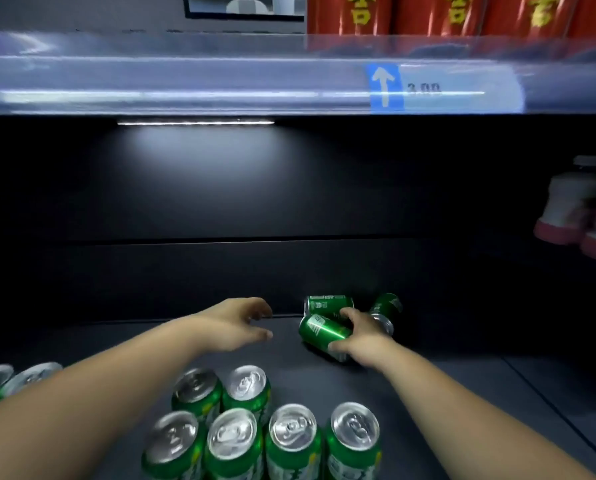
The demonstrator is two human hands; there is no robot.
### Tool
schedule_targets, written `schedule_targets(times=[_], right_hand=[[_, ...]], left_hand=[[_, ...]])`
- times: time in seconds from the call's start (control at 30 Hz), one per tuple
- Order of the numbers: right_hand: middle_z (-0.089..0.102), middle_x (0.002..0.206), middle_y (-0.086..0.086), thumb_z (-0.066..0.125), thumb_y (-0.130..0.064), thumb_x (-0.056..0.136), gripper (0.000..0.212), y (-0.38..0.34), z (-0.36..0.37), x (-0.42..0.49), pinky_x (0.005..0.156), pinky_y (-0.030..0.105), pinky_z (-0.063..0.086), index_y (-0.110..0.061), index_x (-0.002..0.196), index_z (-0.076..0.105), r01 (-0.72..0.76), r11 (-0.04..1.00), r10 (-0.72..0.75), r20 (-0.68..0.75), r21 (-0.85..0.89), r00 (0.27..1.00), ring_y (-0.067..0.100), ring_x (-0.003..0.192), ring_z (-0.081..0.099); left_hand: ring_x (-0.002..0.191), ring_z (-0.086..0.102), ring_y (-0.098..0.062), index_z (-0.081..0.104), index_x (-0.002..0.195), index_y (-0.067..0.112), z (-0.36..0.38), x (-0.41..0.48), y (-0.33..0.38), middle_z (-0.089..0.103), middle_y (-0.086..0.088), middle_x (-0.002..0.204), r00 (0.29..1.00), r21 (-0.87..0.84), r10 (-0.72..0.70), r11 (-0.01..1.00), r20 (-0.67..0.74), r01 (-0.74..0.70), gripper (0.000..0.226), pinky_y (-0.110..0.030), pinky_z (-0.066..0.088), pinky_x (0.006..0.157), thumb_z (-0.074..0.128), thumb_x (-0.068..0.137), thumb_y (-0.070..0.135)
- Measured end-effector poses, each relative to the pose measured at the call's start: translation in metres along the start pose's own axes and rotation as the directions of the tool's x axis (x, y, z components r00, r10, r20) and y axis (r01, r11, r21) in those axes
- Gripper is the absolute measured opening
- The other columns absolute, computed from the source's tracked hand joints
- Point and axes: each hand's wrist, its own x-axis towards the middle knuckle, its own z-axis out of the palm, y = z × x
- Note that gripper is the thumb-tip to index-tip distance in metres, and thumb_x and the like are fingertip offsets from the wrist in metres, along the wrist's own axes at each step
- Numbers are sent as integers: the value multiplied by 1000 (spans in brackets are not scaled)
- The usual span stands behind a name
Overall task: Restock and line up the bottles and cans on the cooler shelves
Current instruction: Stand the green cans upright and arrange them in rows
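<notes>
**Fallen cans gathered from the back of the shelf**

Along the front edge of the shelf (463, 393), six green cans (262, 434) stand upright, tops showing, in two tight rows. Two more upright cans (12, 379) sit at the left edge. This looks like the lined-up stock.

Farther in, the left hand (234, 323) hovers over bare shelf with its fingers loosely curled, holding nothing. It is probably ready to take the next can.

The right hand (362, 336) wraps fingers and thumb around a toppled can (321, 332) lying on its side near the back edge, likely to stand it up. Two other fallen cans (327, 304) lie just behind it.

White bottles (573, 209) stand at the far right. Red cans (438, 15) fill the upper shelf.
</notes>
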Motion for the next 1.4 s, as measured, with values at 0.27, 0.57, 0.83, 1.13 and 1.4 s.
schedule_targets(times=[0.27, 0.57, 0.83, 1.13, 1.4], right_hand=[[65, 121, -4, 84, -35, 66, 77, -6, 20, 14, 83, 22, 53, -31, 138, 56, -41, 999, 41, -7, -19, 999, 15, 102, 64], [63, 119, -9, 90, -27, 67, 69, -33, 44, 12, 77, -1, 36, -24, 129, 63, 163, 960, -131, -148, 228, 980, 5, 104, 59], [63, 118, -8, 92, -30, 60, 64, -31, 63, 22, 94, 24, 50, -34, 116, 62, 231, 905, -168, -198, 358, 966, 8, 106, 62], [12, 159, 5, 89, -37, 68, 109, -19, 48, 55, 116, 31, 25, -25, 155, 25, 31, 908, 108, -304, 418, 946, 23, 147, 22], [11, 163, 16, 86, -54, 66, 124, -11, 51, 92, 118, 42, 27, -28, 159, 8, -151, 925, 246, -246, 350, 938, 35, 148, 24]], left_hand=[[106, 64, -14, 52, 135, 24, 12, 46, -14, 62, -3, 123, 993, -188, -13, 982, 115, 35, 59, -27, 55, 82, 79, 84, 35], [75, 63, -19, 45, 134, 19, 21, 73, -8, 62, -9, 106, 992, -543, -126, 833, -3, 104, 72, -30, 53, 60, 87, 76, 27], [83, 66, -17, 63, 111, 22, 7, 78, -18, 70, -5, 100, 994, -595, -108, 797, 32, 105, 40, -38, 56, 75, 85, 77, 24], [108, 60, -18, 66, 120, 29, 0, 92, -36, 59, 2, 116, 974, -109, -29, 994, -225, 5, 66, -34, 52, 95, 92, 60, 38], [106, 54, -14, 63, 124, 31, 5, 100, -39, 52, 6, 111, 977, -45, -20, 999, -213, 10, 67, -27, 47, 91, 91, 64, 41]])
